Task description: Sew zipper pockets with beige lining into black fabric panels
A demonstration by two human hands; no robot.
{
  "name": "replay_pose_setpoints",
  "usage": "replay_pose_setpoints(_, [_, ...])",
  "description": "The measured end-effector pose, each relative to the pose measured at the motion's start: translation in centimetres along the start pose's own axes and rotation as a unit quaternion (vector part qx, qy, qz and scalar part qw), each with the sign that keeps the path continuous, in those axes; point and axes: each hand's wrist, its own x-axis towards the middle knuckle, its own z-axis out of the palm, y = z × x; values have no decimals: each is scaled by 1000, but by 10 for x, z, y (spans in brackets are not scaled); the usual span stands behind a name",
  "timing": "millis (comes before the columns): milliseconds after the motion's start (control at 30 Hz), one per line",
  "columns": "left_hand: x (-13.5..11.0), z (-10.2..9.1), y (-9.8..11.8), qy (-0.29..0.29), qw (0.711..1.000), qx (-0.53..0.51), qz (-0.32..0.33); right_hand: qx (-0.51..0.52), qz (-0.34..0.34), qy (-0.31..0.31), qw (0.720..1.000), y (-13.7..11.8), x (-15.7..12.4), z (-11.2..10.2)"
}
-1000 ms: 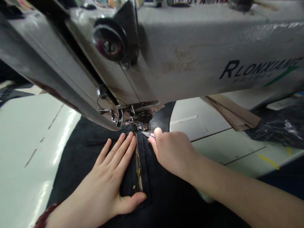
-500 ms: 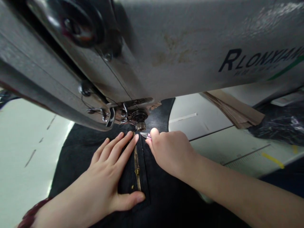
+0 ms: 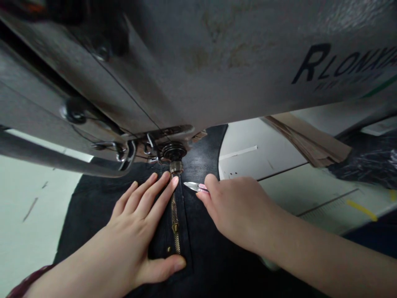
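Note:
A black leather-like piece (image 3: 211, 236) lies under the head of a sewing machine (image 3: 229, 74). Running down it is a brass-toothed zipper (image 3: 174, 211) with its slider about halfway along. My left hand (image 3: 139, 229) rests flat on the piece, fingers spread, the index fingertip beside the zipper's far end and the thumb across its near end. In my right hand (image 3: 238, 205) is a pair of thread snips (image 3: 194, 187) with pink on the handle. Their blade points left, a little to the right of the zipper; most of the handle is hidden in my fist.
The machine's needle area (image 3: 176, 165) stands just beyond my left fingertips. Brown card strips (image 3: 310, 142) and a dark plastic bag (image 3: 369, 157) lie to the right. A ruler scale and yellow tape (image 3: 361, 210) mark the pale table.
My right hand has drawn the snips back to the right, away from the needle area, so more blade shows. The left hand stays on the piece. The camera view has shifted slightly.

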Motion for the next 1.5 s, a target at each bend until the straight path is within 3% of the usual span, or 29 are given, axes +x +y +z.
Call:
replay_pose_setpoints(400, [-1,-1,1,-9,1000,-9,1,13,17,23,1000,-3,15,14])
replay_pose_setpoints(600, [-4,2,0,-11,1000,-17,-5,6,-11,78,997,-4,15,22])
replay_pose_setpoints(833, [-3,2,0,-11,1000,-4,0,-3,-40,63,997,-7,12,18])
replay_pose_setpoints(1000, [-2,-1,-1,-16,1000,5,2,10,0,27,1000,-3,10,12])
replay_pose_setpoints(1500, [-1,2,0,-7,1000,-1,5,8,-1,70,998,-8,16,21])
